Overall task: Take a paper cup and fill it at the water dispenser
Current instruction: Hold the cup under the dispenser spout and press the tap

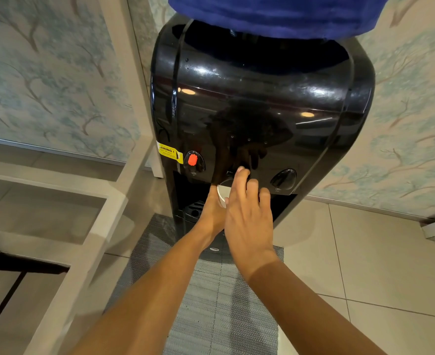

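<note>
A glossy black water dispenser (260, 103) stands in front of me, with a blue-covered bottle (275, 14) on top. My left hand (212, 211) holds a white paper cup (223, 193) in the dispenser's recess, under the middle of the front panel; only part of the cup's rim and side shows. My right hand (247, 213) reaches over the cup, its index fingertip touching the middle control on the panel. A red tap button (193, 160) sits to the left and a dark tap button (284, 179) to the right.
A white shelf frame (103, 201) stands close on the left. A grey woven mat (211, 303) lies on the tiled floor below the dispenser. Patterned wallpaper covers the walls behind. A yellow warning sticker (169, 152) is beside the red tap.
</note>
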A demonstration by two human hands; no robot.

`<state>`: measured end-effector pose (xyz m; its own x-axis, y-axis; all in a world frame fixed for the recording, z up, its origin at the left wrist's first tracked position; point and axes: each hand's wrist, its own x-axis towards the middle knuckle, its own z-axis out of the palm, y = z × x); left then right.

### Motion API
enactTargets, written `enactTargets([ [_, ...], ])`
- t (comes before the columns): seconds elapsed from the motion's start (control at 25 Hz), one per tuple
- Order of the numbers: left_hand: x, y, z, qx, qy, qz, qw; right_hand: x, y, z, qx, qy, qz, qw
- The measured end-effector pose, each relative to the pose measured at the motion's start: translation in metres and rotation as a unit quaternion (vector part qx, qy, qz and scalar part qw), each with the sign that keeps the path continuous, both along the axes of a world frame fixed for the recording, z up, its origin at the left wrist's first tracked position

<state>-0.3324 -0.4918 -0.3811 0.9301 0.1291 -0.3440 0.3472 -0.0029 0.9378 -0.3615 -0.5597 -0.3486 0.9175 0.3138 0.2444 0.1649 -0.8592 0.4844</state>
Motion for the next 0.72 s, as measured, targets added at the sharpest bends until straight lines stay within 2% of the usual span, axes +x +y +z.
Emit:
enactTargets([
  [0.72, -0.0005, 0.0002, 0.0036, -0.007, 0.001, 0.001, 1.0, 0.0006, 0.003, -0.0043, -0.014, -0.016, -0.01, 1.0],
])
